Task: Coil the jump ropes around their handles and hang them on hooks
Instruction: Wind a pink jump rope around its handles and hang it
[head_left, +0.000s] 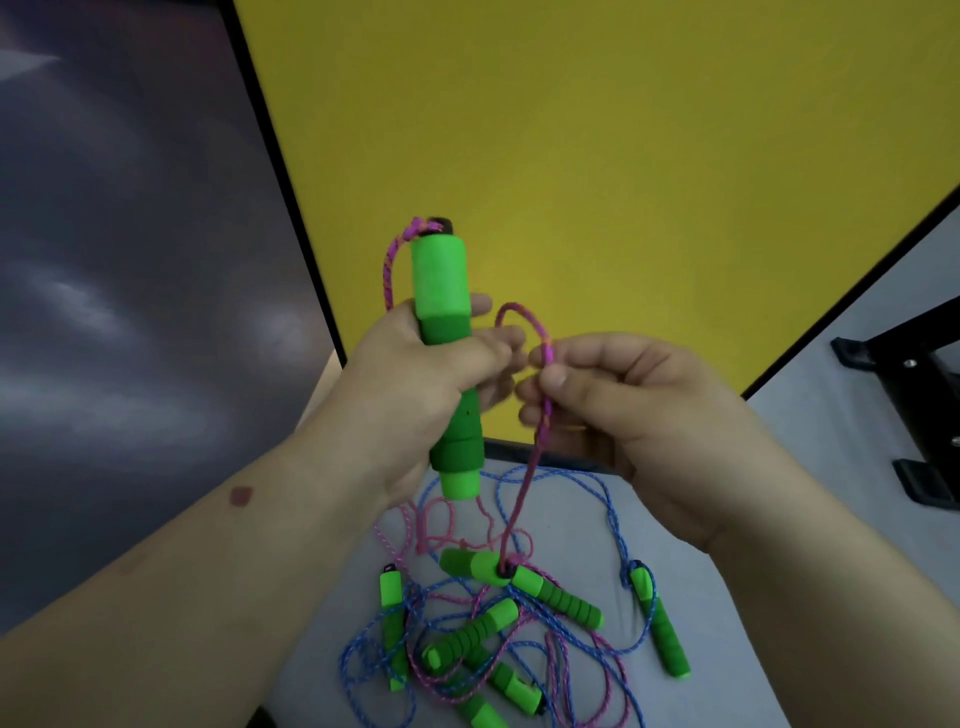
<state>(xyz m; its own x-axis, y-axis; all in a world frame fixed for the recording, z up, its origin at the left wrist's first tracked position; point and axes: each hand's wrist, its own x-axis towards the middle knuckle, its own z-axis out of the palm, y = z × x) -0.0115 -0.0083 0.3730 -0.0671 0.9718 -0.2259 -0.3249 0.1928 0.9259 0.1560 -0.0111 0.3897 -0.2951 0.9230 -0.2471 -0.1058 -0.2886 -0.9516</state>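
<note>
Forearms were up over the tabletop (810, 467). My left hand (415, 379) gripped one green handle (447, 332) upright; my right hand (623, 395) pinched the pink rope (540, 395) just beside it, a loop started but no turns on the handle yet. That rope ran down to its other handle (472, 566), lying in the tangled pile (498, 623) of pink and blue ropes below. Coiling barely begun as I judged it; nothing hung, no hooks in view.
</note>
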